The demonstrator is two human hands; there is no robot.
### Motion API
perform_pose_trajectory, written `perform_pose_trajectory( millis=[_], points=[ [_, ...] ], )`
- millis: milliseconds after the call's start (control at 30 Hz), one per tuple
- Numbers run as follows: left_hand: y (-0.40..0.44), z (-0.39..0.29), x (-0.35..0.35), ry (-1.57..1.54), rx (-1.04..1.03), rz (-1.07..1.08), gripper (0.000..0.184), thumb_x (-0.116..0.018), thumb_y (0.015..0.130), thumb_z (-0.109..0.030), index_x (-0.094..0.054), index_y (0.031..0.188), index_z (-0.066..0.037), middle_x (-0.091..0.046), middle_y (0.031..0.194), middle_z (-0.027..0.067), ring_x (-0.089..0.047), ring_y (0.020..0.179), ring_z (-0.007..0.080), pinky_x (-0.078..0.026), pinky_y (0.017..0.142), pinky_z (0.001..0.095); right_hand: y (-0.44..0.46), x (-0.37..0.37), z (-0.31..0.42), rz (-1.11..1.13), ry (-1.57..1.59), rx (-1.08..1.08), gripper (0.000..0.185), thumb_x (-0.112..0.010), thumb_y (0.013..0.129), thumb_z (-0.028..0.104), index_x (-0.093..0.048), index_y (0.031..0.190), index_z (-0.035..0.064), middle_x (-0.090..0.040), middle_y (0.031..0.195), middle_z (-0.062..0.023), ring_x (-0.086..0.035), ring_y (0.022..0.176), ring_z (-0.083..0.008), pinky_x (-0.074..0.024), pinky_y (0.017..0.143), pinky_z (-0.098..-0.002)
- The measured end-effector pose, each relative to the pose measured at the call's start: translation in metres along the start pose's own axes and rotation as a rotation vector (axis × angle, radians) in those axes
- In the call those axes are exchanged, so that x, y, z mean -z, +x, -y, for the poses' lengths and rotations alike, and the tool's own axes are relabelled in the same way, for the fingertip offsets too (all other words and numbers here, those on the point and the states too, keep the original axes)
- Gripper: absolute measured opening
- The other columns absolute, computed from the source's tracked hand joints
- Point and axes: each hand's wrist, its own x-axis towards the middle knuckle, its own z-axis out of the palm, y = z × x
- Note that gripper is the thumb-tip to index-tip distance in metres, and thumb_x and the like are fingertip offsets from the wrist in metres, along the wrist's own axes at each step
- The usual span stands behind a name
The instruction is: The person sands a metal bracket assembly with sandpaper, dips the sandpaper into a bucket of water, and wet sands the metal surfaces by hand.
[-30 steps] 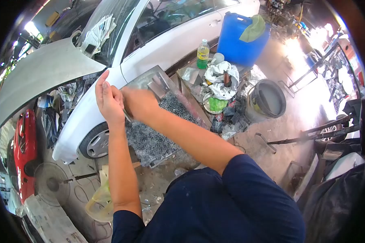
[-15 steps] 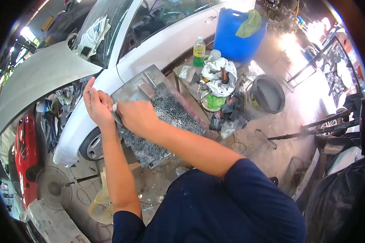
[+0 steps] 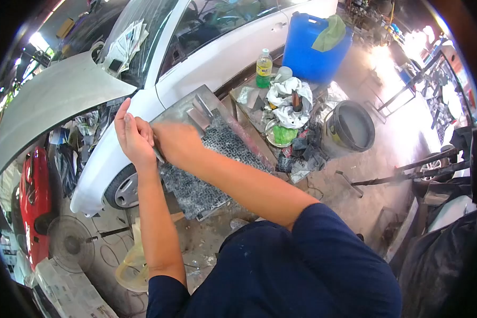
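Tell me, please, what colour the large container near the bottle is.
The container is bright blue, seen best in the head view.

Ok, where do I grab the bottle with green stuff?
Probably hold the bottle round its middle, at the yellow label, coming from the left: it stands upright and slim, and the cup and blue jug crowd its right.

The right grip [image 3: 177,142] is blurred, and the thin piece [image 3: 159,155] between it and the left grip [image 3: 135,132] is mostly hidden. The right forearm [image 3: 249,185] covers part of the dark mat [image 3: 238,146] toward the worktop's [image 3: 183,108] near edge; the white car [image 3: 222,59] is cut off at the top.
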Motion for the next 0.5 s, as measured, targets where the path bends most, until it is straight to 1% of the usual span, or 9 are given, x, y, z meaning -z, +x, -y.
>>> perform_pose_trajectory(
  millis=[67,167,267,367,500],
  points=[
    [0.002,-0.003,-0.003,-0.034,0.013,-0.020,0.034,-0.042,0.109,-0.023,-0.052,0.133,0.000,-0.036,0.057,-0.0044,-0.030,0.046,0.0044,-0.026,0.041,0.0214,-0.027,0.008,0.003,-0.050,-0.014,0.009,0.016,-0.062,0.089,0.022,-0.063,0.088,0.0060,-0.071,0.078,-0.0170,-0.069,0.073,-0.0386,-0.0540,0.065,-0.0489],
    [0.006,0.002,-0.001,-0.010,0.006,-0.029,0.034,-0.042,0.109,-0.022,-0.052,0.133,0.000,-0.036,0.057,-0.0045,-0.030,0.046,0.0041,-0.026,0.041,0.0209,-0.014,0.007,-0.004,-0.001,-0.040,-0.003,0.017,-0.061,0.090,0.023,-0.062,0.090,0.0062,-0.070,0.079,-0.0168,-0.069,0.073,-0.0387,-0.0533,0.064,-0.0498],
    [0.001,-0.001,-0.011,0.045,0.011,0.006,0.037,-0.043,0.109,-0.024,-0.051,0.135,0.002,-0.034,0.056,-0.0048,-0.028,0.045,0.0039,-0.026,0.041,0.0218,0.026,0.001,-0.014,0.085,-0.031,-0.012,0.018,-0.061,0.091,0.024,-0.062,0.091,0.0064,-0.070,0.079,-0.0167,-0.068,0.072,-0.0385,-0.0526,0.064,-0.0508],
    [0.007,-0.002,-0.010,0.022,0.028,-0.029,0.036,-0.043,0.109,-0.024,-0.051,0.134,0.001,-0.034,0.057,-0.0048,-0.028,0.046,0.0039,-0.025,0.041,0.0218,-0.009,0.005,-0.004,-0.060,-0.021,-0.013,0.016,-0.062,0.090,0.022,-0.061,0.090,0.0068,-0.070,0.080,-0.0173,-0.068,0.072,-0.0396,-0.0527,0.064,-0.0511],
    [0.007,0.004,-0.002,0.030,0.027,-0.014,0.036,-0.044,0.109,-0.024,-0.052,0.134,0.001,-0.033,0.057,-0.0051,-0.028,0.046,0.0037,-0.024,0.042,0.0219,-0.014,0.009,-0.003,-0.024,0.022,0.006,0.014,-0.061,0.090,0.021,-0.061,0.090,0.0067,-0.069,0.079,-0.0179,-0.068,0.074,-0.0407,-0.0524,0.066,-0.0512]
  ],
)
